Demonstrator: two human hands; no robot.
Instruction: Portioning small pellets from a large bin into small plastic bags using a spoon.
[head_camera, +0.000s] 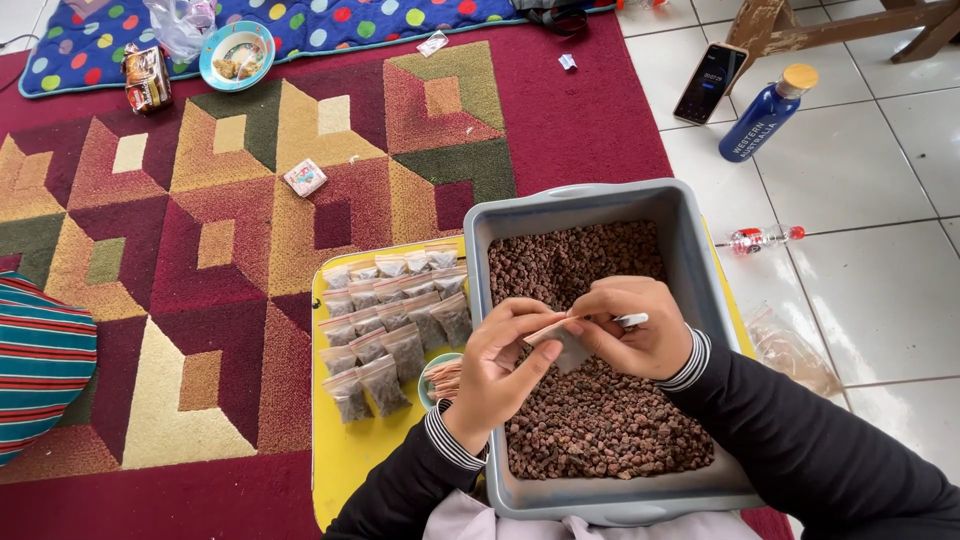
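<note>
Both hands work together over a grey rectangular plastic tub (480, 300) filled with small reddish-brown pellets (600, 420). The left hand (497, 365) pinches the near-left edge of a small clear plastic pouch (568, 345) between thumb and fingers, fingers narrow around it. The right hand (630, 330) is closed on the pouch's far-right edge, and a small white object (632, 320) shows at its fingertips; what it is cannot be told. The pouch hangs just above the pellets, near the middle of the tub.

To do this well, it seems best to keep the pouch mouth held taut between both hands and directly above the tub, so any spilled pellets fall back in.

Left of the tub, on a yellow flat tray (350, 460), lie rows of filled clear pouches (390, 325) holding dark grains, touching and overlapping. A small round dish of thin pale sticks (443, 378) sits just beside the left wrist. All rests on a red patterned rug (200, 230). On the white floor tiles, far right, stand a blue bottle with a wooden cap (765, 115) and a dark phone (709, 82), close together.
</note>
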